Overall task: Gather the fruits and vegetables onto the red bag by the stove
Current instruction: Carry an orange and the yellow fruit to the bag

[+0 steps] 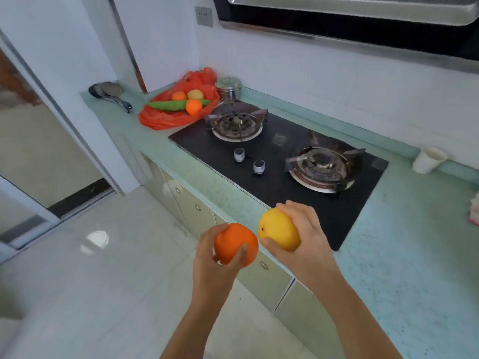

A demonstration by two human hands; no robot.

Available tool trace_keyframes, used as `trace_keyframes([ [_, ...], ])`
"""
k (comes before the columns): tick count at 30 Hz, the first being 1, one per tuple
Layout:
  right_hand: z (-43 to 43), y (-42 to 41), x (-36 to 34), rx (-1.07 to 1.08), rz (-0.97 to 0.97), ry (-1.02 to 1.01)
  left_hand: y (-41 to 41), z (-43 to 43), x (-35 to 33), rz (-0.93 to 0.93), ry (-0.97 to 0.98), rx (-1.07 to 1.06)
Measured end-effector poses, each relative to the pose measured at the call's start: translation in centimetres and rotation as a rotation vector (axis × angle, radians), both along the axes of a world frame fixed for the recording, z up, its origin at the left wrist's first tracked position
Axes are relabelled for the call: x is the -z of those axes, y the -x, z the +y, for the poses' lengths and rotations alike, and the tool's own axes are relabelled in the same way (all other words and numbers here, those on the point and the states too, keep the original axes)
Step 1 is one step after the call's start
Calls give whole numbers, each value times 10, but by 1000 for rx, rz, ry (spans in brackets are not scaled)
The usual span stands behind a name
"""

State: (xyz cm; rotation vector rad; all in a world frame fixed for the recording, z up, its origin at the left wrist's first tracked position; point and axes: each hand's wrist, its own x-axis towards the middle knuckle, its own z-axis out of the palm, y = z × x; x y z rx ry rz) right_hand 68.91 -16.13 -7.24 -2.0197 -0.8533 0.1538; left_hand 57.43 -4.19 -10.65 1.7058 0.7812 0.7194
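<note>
Currently: left hand (pixel 211 260) grip curled round orange fruit (pixel 234 242); right hand (pixel 304 237) grip curled round yellow fruit (pixel 278 229); red bag (pixel 166 118) on counter (pixel 414 242) beside stove (pixel 272 161).

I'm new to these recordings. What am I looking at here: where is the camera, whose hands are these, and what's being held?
There is no robot here: one camera worn on a person's head looks down at their bare hands. The left hand grips an orange; the right hand grips a yellow fruit, both in the air before the counter. Beside the stove lies the red bag, already holding a green vegetable, two small oranges and a yellowish fruit. A steel pot stands next to the bag.
</note>
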Motion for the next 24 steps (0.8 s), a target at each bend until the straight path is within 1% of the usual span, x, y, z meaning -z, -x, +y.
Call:
trace_keyframes([
  [7, 81, -18, 4, -148, -32, 27, -12, 74, -3, -26, -10, -120],
  [12, 156, -31, 12, -163, -40, 56, -22, 148, 5, -45, -4, -169],
  [18, 284, -32, 22, -83, -4, 62, -31, 286, 13, -25, -3, -96],
  [24, 427, -21, 9, -38, 30, 32, -26, 435, -7, -26, -45, -38],
])
